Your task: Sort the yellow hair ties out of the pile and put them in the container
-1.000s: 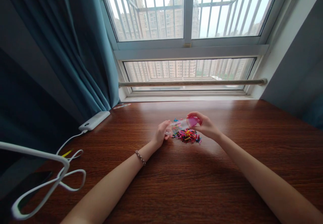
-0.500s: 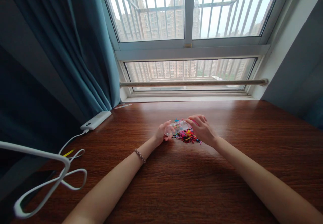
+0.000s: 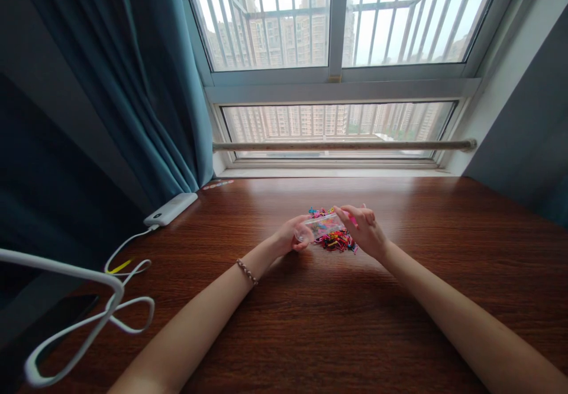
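Observation:
A clear plastic container (image 3: 325,224), tilted on its side, is held between my two hands above the table. My left hand (image 3: 290,234) has its fingers wrapped round the container's left end. At the other end, the fingers of my right hand (image 3: 362,228) close on it, with something pink showing among them. Small multicoloured strips or bands lie in a loose pile (image 3: 339,241) beneath and around the container. Bright colours show through its wall; whether they are inside or behind it I cannot tell.
The brown wooden table (image 3: 284,335) reaches to the window. On its left are a white power device (image 3: 172,209), a looped white cable (image 3: 84,273), a yellow strip (image 3: 119,266) and a dark flat object. A blue curtain (image 3: 164,86) hangs at the left.
The view has shifted slightly. Both hands and the container have moved a little to the right, and my right hand's fingers have changed their pose on the container's end.

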A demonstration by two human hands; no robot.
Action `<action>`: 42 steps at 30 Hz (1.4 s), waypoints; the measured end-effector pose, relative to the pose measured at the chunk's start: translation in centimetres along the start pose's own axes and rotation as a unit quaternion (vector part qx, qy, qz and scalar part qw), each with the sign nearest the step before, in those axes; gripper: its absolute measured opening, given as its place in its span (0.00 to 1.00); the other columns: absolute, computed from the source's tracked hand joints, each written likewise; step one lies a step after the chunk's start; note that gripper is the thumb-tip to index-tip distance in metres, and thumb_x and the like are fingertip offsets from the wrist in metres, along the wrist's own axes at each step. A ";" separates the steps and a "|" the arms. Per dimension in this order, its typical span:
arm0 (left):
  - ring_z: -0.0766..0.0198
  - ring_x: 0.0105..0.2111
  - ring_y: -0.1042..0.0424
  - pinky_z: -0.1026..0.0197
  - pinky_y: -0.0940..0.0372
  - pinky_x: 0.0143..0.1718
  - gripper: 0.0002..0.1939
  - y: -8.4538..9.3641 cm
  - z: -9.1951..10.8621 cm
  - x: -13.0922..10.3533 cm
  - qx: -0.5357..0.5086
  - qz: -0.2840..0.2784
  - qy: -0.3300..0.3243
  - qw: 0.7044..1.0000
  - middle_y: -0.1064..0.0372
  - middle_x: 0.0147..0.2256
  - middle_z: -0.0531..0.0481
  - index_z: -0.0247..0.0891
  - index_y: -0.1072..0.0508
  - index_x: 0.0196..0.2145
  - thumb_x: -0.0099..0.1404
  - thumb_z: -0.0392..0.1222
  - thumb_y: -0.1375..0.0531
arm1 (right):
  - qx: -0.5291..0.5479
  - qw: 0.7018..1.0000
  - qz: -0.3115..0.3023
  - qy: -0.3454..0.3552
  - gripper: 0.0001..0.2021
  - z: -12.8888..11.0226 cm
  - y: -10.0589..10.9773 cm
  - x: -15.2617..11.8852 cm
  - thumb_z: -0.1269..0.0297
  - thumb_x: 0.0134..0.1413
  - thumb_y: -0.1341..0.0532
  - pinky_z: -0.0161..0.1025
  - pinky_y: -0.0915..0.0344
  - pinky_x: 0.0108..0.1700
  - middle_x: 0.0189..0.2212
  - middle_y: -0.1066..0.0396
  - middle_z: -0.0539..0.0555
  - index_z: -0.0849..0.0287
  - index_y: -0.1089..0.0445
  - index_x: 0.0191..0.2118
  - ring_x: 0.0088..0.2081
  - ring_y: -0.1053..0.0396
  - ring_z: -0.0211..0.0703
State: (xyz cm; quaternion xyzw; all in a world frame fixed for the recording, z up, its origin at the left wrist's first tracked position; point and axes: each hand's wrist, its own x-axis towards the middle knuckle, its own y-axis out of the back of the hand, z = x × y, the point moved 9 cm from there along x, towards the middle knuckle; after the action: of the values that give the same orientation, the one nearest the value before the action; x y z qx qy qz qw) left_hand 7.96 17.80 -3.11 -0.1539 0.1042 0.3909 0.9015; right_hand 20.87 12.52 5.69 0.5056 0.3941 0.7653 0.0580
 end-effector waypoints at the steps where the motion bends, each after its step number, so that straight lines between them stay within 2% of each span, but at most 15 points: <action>1: 0.72 0.08 0.55 0.66 0.63 0.12 0.31 -0.3 -0.1 -0.2 -0.017 -0.013 0.012 1.000 0.50 0.06 0.52 0.32 0.34 0.15 0.58 0.60 0.56 | 0.003 1.000 0.008 -0.021 0.26 0.7 0.2 0.1 0.78 0.55 0.52 0.47 0.47 0.51 0.47 0.38 0.57 0.50 0.46 0.58 0.42 0.40 0.45; 5: 0.73 0.08 0.60 0.67 0.65 0.10 0.28 -1.8 -0.7 -1.1 -0.099 -0.106 0.076 0.986 0.55 0.07 0.55 0.35 0.39 0.13 0.59 0.58 0.56 | 0.029 0.990 0.067 -0.120 0.20 4.7 1.9 0.7 0.75 0.53 0.49 0.50 0.44 0.49 0.48 0.42 0.59 0.54 0.38 0.52 0.44 0.41 0.49; 6: 0.73 0.08 0.60 0.68 0.64 0.10 0.28 -1.8 -0.6 -1.2 -0.117 -0.109 0.074 0.984 0.55 0.08 0.55 0.35 0.39 0.14 0.59 0.58 0.56 | 0.045 0.984 0.084 -0.149 0.18 6.0 2.1 0.7 0.73 0.52 0.48 0.51 0.44 0.49 0.49 0.43 0.59 0.55 0.37 0.50 0.44 0.42 0.49; 8: 0.74 0.09 0.58 0.69 0.61 0.11 0.28 -0.9 0.0 -1.0 -0.147 -0.069 0.034 0.986 0.53 0.09 0.56 0.33 0.35 0.18 0.59 0.60 0.55 | 0.081 0.963 0.123 -0.225 0.16 8.6 2.0 0.1 0.68 0.51 0.44 0.50 0.42 0.49 0.47 0.44 0.60 0.57 0.35 0.47 0.44 0.42 0.50; 10: 0.74 0.10 0.54 0.69 0.56 0.13 0.28 0.2 0.6 -0.7 -0.167 -0.013 -0.018 0.986 0.50 0.10 0.56 0.32 0.32 0.23 0.59 0.61 0.55 | 0.119 0.938 0.138 -0.293 0.18 10.8 0.6 -1.3 0.61 0.47 0.40 0.49 0.40 0.47 0.43 0.43 0.60 0.61 0.34 0.45 0.44 0.41 0.51; 12: 0.74 0.12 0.51 0.69 0.53 0.15 0.29 0.6 0.6 -0.5 -0.175 0.017 -0.048 0.983 0.46 0.12 0.55 0.32 0.31 0.26 0.58 0.63 0.54 | 0.165 0.924 0.092 -0.332 0.19 12.1 -2.4 -2.5 0.55 0.46 0.40 0.48 0.39 0.45 0.40 0.41 0.59 0.61 0.32 0.42 0.41 0.39 0.50; 14: 0.74 0.13 0.48 0.70 0.53 0.16 0.30 0.4 0.3 -0.2 -0.178 0.023 -0.061 0.982 0.43 0.14 0.53 0.32 0.30 0.28 0.57 0.65 0.53 | 0.193 0.916 0.045 -0.348 0.20 12.6 -4.9 -3.6 0.52 0.45 0.40 0.48 0.39 0.44 0.39 0.40 0.58 0.60 0.32 0.42 0.41 0.38 0.49; 17: 0.73 0.15 0.43 0.70 0.53 0.17 0.30 -0.3 0.0 0.0 -0.169 0.029 -0.080 0.982 0.38 0.18 0.51 0.32 0.30 0.30 0.56 0.66 0.51 | 0.157 0.926 0.008 -0.344 0.20 12.8 -6.3 -4.5 0.52 0.46 0.40 0.50 0.41 0.45 0.37 0.40 0.57 0.58 0.31 0.44 0.41 0.39 0.51; 24: 0.74 0.18 0.41 0.69 0.48 0.20 0.26 -0.9 0.4 -0.3 -0.150 0.041 -0.123 0.980 0.32 0.29 0.46 0.34 0.31 0.40 0.54 0.61 0.44 | 0.049 0.968 -0.018 -0.247 0.19 10.6 -5.1 -3.6 0.70 0.50 0.47 0.50 0.40 0.44 0.44 0.38 0.59 0.56 0.35 0.50 0.42 0.41 0.52; 29: 0.72 0.21 0.37 0.68 0.44 0.24 0.23 -1.1 0.5 -0.4 -0.157 0.032 -0.125 0.979 0.31 0.29 0.46 0.35 0.30 0.39 0.55 0.57 0.43 | 0.091 0.966 -0.069 -0.231 0.21 9.9 -6.4 -3.6 0.74 0.49 0.49 0.46 0.38 0.46 0.45 0.34 0.57 0.56 0.37 0.50 0.44 0.37 0.49; 34: 0.69 0.24 0.35 0.68 0.43 0.25 0.22 -1.3 0.4 -0.4 -0.162 0.024 -0.125 0.979 0.30 0.27 0.45 0.34 0.30 0.37 0.56 0.56 0.43 | 0.167 0.958 -0.081 -0.220 0.21 9.6 -7.3 -3.5 0.75 0.50 0.51 0.44 0.40 0.51 0.48 0.36 0.57 0.58 0.38 0.51 0.50 0.38 0.45; 42: 0.67 0.28 0.33 0.67 0.42 0.27 0.21 -1.6 0.7 -0.6 -0.172 0.016 -0.137 0.975 0.30 0.30 0.44 0.34 0.31 0.41 0.55 0.52 0.40 | 0.173 0.962 -0.110 -0.181 0.27 9.2 -8.8 -3.6 0.75 0.47 0.49 0.49 0.44 0.54 0.55 0.42 0.61 0.62 0.44 0.56 0.55 0.44 0.49</action>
State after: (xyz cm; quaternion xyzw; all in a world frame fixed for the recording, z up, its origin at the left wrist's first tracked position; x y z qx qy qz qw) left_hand 8.83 16.64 -1.93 -0.2500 -0.0862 0.4350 0.8607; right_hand 27.39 21.79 -1.13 0.5918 0.5565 0.5699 0.1238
